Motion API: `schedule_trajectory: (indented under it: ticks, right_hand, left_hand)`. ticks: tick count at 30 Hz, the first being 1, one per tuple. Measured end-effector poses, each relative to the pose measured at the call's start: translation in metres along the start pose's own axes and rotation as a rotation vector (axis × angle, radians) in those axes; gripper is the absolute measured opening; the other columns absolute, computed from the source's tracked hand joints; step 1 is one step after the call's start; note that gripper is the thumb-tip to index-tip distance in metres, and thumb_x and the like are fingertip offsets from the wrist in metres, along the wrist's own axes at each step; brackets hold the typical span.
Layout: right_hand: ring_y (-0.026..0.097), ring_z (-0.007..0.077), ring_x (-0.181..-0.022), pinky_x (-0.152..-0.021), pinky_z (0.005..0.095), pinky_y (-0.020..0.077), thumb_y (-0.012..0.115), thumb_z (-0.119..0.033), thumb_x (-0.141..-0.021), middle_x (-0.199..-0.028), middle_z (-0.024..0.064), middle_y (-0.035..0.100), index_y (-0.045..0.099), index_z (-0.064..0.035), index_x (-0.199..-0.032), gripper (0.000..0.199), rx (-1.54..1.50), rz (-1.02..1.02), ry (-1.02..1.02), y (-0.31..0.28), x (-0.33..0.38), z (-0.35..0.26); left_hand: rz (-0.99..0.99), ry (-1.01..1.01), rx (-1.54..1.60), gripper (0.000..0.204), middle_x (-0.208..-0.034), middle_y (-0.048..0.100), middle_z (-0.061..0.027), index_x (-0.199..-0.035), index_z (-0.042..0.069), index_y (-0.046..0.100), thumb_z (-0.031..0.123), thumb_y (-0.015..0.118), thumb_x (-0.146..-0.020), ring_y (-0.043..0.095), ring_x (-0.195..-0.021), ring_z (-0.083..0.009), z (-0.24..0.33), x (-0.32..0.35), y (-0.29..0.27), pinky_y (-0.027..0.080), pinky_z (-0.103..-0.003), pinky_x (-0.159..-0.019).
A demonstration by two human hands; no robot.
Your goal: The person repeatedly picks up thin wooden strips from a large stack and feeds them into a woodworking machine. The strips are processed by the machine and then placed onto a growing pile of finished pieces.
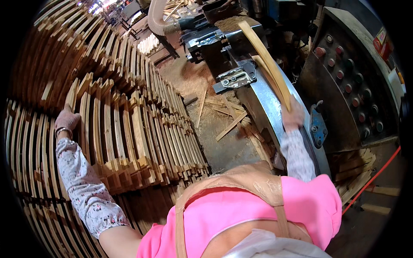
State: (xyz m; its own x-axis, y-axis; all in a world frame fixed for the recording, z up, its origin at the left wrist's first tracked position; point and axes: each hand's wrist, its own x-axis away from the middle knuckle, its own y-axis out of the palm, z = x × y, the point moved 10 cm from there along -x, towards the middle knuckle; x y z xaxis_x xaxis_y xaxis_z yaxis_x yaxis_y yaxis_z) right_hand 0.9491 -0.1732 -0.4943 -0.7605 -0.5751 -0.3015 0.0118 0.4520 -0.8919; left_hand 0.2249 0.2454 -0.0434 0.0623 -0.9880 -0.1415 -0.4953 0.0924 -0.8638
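My left hand (67, 121), in a pinkish glove, reaches to the stack at the left. Its fingers are closed around the end of a wooden slat (72, 95) there. On the machine side, my right hand (293, 114), slightly blurred, grips the near end of a long curved wooden slat (267, 58). A second, shorter slat (266, 71) lies close along its left side; whether the hand holds that one too is unclear. Both pieces rest over the shiny metal machine bed (269, 103), beside a metal guide bracket (235, 79).
Tall stacks of slats (142, 124) fill the left. A control panel (348, 81) with several coloured buttons stands at the right, with a blue metal bracket (318, 125) before it. Offcuts (231, 125) and sawdust litter the floor. A ribbed hose (157, 19) runs behind; a red cord (372, 178) crosses lower right.
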Motion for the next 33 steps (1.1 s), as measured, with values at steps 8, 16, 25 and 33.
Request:
schedule_trajectory:
  ticks: [8,16,25,33]
  right_hand:
    - [0.064,0.0394,-0.114,-0.097,0.0524,0.0521,0.07,-0.037,-0.093,-0.125,0.0131,0.07,0.051,-0.0257,-0.152,0.063,-0.045,-0.149,0.041,0.034,-0.027,-0.031]
    - [0.062,0.0387,-0.117,-0.103,0.0486,0.0496,0.072,-0.028,-0.091,-0.13,0.0139,0.069,0.064,-0.015,-0.139,0.05,0.087,-0.058,0.067,-0.098,0.205,0.11]
    - [0.064,0.0342,-0.11,-0.095,0.0493,0.0514,0.075,-0.026,-0.085,-0.12,0.0117,0.072,0.067,-0.0144,-0.13,0.047,0.021,0.019,-0.244,-0.031,0.065,0.027]
    - [0.065,0.0349,-0.116,-0.101,0.0478,0.0507,0.075,-0.035,-0.088,-0.121,0.0126,0.074,0.068,-0.0169,-0.136,0.051,-0.059,-0.179,-0.193,0.034,-0.041,-0.053]
  left_hand:
    - [0.059,-0.041,-0.04,0.071,-0.143,0.061,-0.0268,-0.157,0.013,0.042,0.011,0.061,-0.088,0.06,-0.132,-0.0411,-0.011,0.003,0.009,0.05,-0.047,-0.11]
    - [0.012,-0.11,-0.05,0.081,-0.149,0.057,-0.0237,-0.166,0.023,0.031,0.01,0.061,-0.092,0.058,-0.136,-0.0378,-0.01,0.002,0.002,0.049,-0.043,-0.113]
    - [0.201,0.179,0.15,0.079,-0.122,0.071,-0.0246,-0.16,0.023,0.042,0.007,0.064,-0.085,0.072,-0.104,-0.0387,0.041,0.047,-0.065,0.059,-0.045,-0.087]
    - [0.451,0.918,-0.293,0.031,-0.077,0.058,0.002,-0.131,0.028,0.059,0.017,0.063,-0.102,0.056,-0.059,-0.0115,0.262,0.163,-0.086,0.047,-0.029,-0.044]
